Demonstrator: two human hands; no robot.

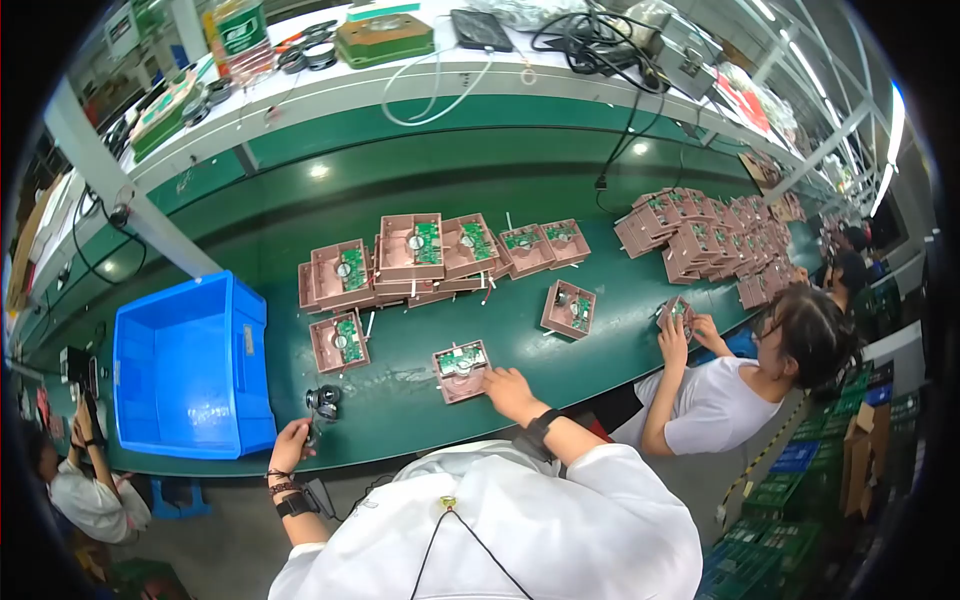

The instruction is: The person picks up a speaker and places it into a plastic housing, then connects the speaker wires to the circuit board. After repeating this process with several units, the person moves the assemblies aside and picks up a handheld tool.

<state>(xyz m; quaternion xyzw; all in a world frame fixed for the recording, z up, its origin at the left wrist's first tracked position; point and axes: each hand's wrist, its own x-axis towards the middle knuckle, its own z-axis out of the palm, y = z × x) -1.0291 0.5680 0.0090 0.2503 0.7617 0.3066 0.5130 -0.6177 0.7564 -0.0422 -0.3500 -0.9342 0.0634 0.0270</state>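
While our left hand (291,446) grips a black tool (322,403) at the worktop (400,410) edge, our right hand (508,388) lies open, steadying a pink circuit housing (461,370) for access.

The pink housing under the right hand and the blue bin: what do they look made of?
The pink housing under the right hand looks like matte moulded plastic, with a green circuit board inside. The blue bin looks like glossy rigid plastic, judging by its even colour and soft sheen.
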